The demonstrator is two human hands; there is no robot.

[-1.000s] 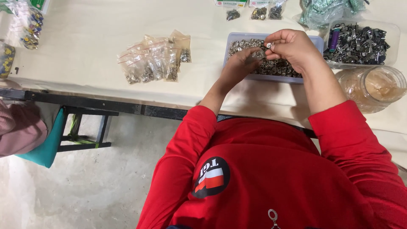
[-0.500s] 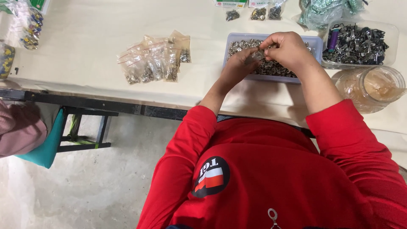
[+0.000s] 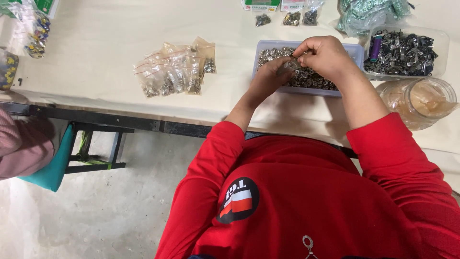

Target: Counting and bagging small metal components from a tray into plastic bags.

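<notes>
My left hand (image 3: 270, 74) and my right hand (image 3: 325, 56) meet over a pale blue tray (image 3: 353, 50) full of small silvery metal pieces. Between the fingertips of both hands is a small clear plastic bag (image 3: 289, 65) holding some of the metal pieces. My right hand pinches the bag's top with closed fingers, and my left hand grips it from below. My red sleeves reach from the bottom of the view.
A pile of filled small bags (image 3: 175, 72) lies left of the tray. At right stand a clear tub of dark metal parts (image 3: 405, 47) and a glass jar (image 3: 421, 101). More bags (image 3: 297, 17) lie at the far edge. A person's sleeve (image 3: 21, 146) and a stool (image 3: 96, 148) are at left.
My right hand has shifted slightly left and down onto the small bag. My left hand stays under it over the tray.
</notes>
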